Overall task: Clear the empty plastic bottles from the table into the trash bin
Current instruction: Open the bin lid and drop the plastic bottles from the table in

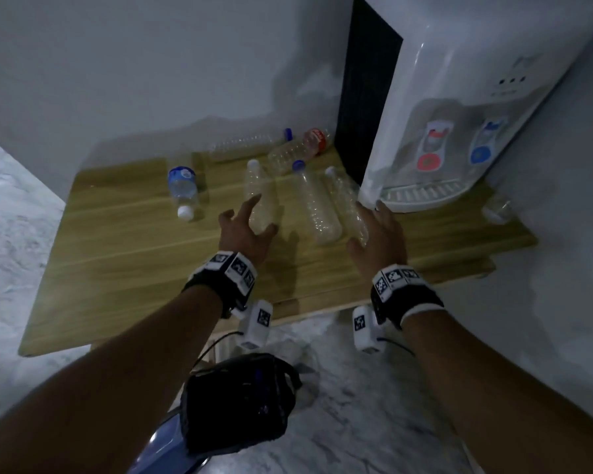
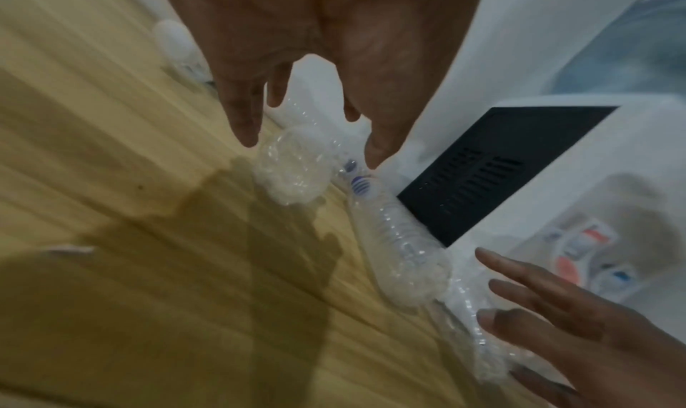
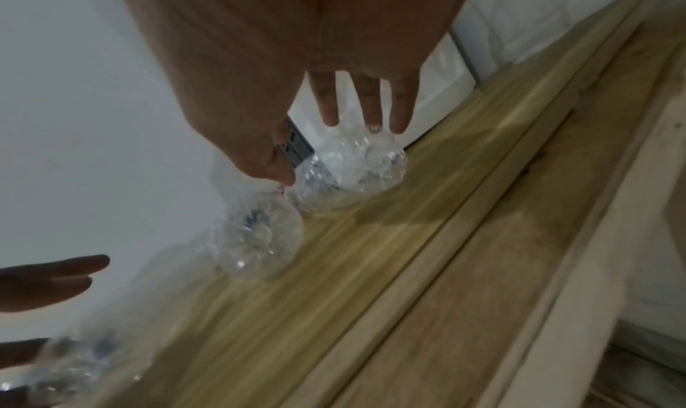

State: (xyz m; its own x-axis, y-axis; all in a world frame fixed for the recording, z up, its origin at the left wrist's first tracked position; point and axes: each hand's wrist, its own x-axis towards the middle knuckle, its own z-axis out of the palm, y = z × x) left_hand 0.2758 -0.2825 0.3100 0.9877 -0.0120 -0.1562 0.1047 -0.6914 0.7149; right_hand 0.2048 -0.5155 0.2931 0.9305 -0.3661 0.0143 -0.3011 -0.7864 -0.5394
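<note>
Several empty clear plastic bottles lie on a wooden table (image 1: pixel 124 254). My left hand (image 1: pixel 250 224) (image 2: pixel 308 150) hovers open, fingers spread, over the base end of a white-capped bottle (image 1: pixel 259 189) (image 2: pixel 285 176). My right hand (image 1: pixel 367 227) (image 3: pixel 330 150) is open over the rightmost bottle (image 1: pixel 344 200) (image 3: pixel 356 173), beside the dispenser. Whether either hand touches its bottle I cannot tell. Between them lies a blue-capped bottle (image 1: pixel 314 203) (image 3: pixel 260 238). A blue-labelled bottle (image 1: pixel 184 189) lies further left. A long clear bottle (image 1: pixel 243 147) and a red-labelled one (image 1: pixel 298 148) lie at the back.
A white water dispenser (image 1: pixel 459 114) stands on the table's right part, close to my right hand. Walls bound the table at the back and right. A black bag (image 1: pixel 240 401) over something blue sits on the marble floor below the front edge.
</note>
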